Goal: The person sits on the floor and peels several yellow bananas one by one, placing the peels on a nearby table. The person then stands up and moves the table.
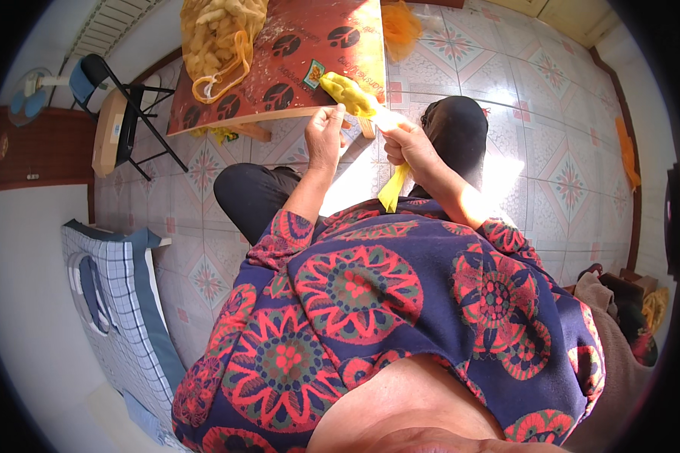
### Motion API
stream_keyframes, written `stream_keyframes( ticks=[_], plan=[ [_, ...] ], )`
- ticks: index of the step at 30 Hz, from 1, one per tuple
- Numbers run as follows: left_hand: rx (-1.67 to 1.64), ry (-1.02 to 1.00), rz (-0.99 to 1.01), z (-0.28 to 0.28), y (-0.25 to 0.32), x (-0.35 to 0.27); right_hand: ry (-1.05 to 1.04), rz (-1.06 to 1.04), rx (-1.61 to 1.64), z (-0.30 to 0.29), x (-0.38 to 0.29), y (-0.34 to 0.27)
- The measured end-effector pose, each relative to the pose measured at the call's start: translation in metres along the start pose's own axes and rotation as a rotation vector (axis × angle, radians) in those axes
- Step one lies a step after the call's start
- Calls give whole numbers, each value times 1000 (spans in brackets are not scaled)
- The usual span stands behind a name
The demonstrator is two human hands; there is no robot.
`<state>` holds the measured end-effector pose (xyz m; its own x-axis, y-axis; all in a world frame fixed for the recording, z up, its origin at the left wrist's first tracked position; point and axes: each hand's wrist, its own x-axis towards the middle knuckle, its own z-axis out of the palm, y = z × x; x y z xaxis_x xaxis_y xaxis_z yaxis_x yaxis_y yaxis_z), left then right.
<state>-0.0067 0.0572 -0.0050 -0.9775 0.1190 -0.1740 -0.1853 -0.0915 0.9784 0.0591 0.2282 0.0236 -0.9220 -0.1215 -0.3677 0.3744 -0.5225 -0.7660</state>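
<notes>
A small yellow mesh bag (348, 93), filled with lumpy pieces, lies over the near right corner of the red table (317, 28). Its gathered neck is in the grip of my right hand (408, 141), and the loose yellow tail hangs below the fist toward my lap. My left hand (324, 133) is at the table's front edge, just below the bag, thumb up and fingers curled. Whether it pinches part of the netting is unclear. A small printed label (314, 74) with a green border sits at the bag's far end.
On the table's left stands a large orange mesh sack (224, 28) of pale, ginger-like pieces, with a looped drawstring. Orange netting (401, 31) is beside the table's right edge. A black folding chair (127, 113) bears a cardboard box (110, 130). Yellow packs (218, 134) lie under the table.
</notes>
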Motion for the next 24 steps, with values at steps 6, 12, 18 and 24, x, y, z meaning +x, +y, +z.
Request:
stream_keyframes(
  ticks=[6, 12, 18, 24],
  plan=[
    [412, 13, 443, -5, 1, 19, -12, 39, -192, -1, -1, -5],
    [434, -29, 363, 3, 13, 19, -62, -57, -421, -1, 0, -17],
    [251, 34, 465, 3, 12, 29, -1, -359, -784, -10, 9, -26],
    [286, -8, 426, 12, 17, 25, 47, -393, -962, -10, 22, -38]
  ],
)
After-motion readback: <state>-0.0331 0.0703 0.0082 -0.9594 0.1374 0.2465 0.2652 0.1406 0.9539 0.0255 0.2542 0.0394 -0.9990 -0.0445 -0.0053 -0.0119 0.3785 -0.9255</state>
